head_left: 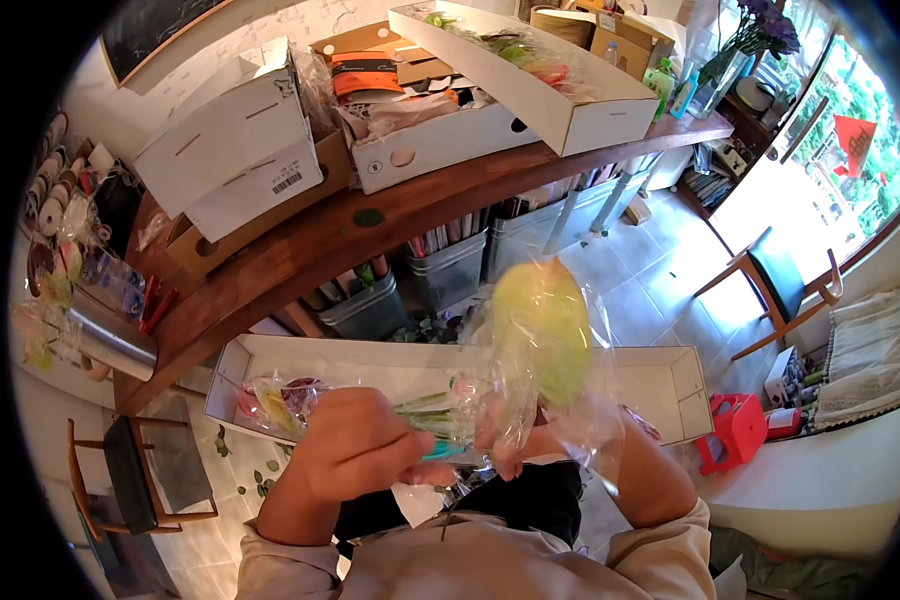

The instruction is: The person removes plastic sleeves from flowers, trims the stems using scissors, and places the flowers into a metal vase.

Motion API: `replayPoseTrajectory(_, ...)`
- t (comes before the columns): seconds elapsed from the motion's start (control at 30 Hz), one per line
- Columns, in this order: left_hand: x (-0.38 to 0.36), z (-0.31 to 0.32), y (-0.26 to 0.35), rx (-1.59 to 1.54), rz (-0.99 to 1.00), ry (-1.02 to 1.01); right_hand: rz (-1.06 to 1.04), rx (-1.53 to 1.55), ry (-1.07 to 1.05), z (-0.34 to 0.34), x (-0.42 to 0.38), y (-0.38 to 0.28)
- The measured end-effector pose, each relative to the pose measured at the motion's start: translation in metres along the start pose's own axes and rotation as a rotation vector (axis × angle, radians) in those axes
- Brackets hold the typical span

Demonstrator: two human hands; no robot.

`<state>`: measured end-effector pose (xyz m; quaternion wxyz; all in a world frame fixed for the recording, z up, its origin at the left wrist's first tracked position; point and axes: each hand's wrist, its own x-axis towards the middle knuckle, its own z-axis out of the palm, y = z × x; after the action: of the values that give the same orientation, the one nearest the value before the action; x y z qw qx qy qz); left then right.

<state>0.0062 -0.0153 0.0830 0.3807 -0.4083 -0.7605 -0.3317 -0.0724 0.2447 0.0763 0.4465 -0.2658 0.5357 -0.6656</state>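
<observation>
My right hand (540, 440) grips a large yellow-green bloom (545, 325) in a clear plastic sleeve, near its base. The sleeve covers part of that hand and wrist. My left hand (360, 450) is closed just to the left, its fingers curled inward. A small teal piece (440, 448) shows by its fingertips; what it belongs to is hidden. Beneath both hands lies a long white box (410, 358) with pink and dark wrapped flowers (280, 398) at its left end. Green stems (425, 408) show between the hands.
A curved wooden counter (300, 265) carries several cardboard boxes, including a long white flower box (610, 125). Metal bins (445, 270) stand below it. Chairs are at left (135, 470) and right (775, 275), with a red stool (732, 432) beside the box's right end.
</observation>
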Motion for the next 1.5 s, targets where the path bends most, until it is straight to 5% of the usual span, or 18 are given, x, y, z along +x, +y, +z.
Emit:
replayPoseTrajectory(0.1, 0.002, 0.002, -0.006, 0.001, -0.049, 0.025, 0.044, -0.092, -0.007, 0.004, -0.005, -0.018)
replayPoseTrajectory(0.2, 0.001, 0.004, -0.013, -0.018, -0.127, 0.036, -0.286, -0.393, -0.098, -0.013, 0.006, 0.005)
replayPoseTrajectory(0.23, 0.001, 0.004, -0.014, -0.029, -0.158, 0.035, -0.248, -0.449, -0.071, -0.013, 0.003, 0.002)
replayPoseTrajectory(0.3, 0.005, 0.0, -0.011, -0.188, -0.442, -0.061, -0.172, -0.562, -0.018, -0.009, -0.002, -0.009)
replayPoseTrajectory(0.4, 0.007, 0.0, -0.011, -0.387, -0.708, -0.122, -0.362, -0.732, 0.023, -0.015, -0.001, 0.004)
replayPoseTrajectory(0.53, 0.0, 0.004, -0.014, -0.547, -0.869, -0.05, -0.077, -0.339, 0.074, -0.01, -0.005, 0.007)
replayPoseTrajectory(0.6, 0.003, 0.002, -0.012, -0.531, -0.888, -0.048, -0.061, -0.017, 0.135, -0.003, -0.009, 0.033)
replayPoseTrajectory(0.7, 0.005, 0.003, -0.011, -0.503, -0.949, -0.038, -0.004, -0.22, 0.218, 0.007, -0.017, 0.044)
replayPoseTrajectory(0.8, 0.005, 0.005, -0.009, -0.556, -1.064, 0.019, -0.226, -0.221, 0.459, 0.021, -0.016, 0.053)
replayPoseTrajectory(1.03, 0.008, -0.001, -0.011, -0.708, -1.177, -0.019, -0.263, -0.523, 0.45, 0.016, -0.021, 0.045)
replayPoseTrajectory(1.13, -0.004, 0.002, -0.021, -0.853, -1.054, -0.019, -0.384, -0.625, 0.438, 0.013, -0.019, 0.043)
replayPoseTrajectory(1.23, -0.016, -0.003, -0.031, -1.192, -1.129, -0.057, -0.372, -0.708, 0.418, 0.012, -0.021, 0.034)
replayPoseTrajectory(1.33, -0.03, 0.011, -0.035, -1.439, -1.107, 0.08, -0.267, -0.535, 0.365, 0.015, -0.019, 0.033)
replayPoseTrajectory(1.4, -0.022, 0.011, -0.028, -1.495, -1.207, 0.437, -0.22, -0.519, 0.362, 0.014, -0.018, 0.033)
replayPoseTrajectory(1.5, -0.019, -0.007, -0.043, -1.333, -0.995, 0.87, -0.146, -0.488, 0.451, 0.004, -0.028, 0.035)
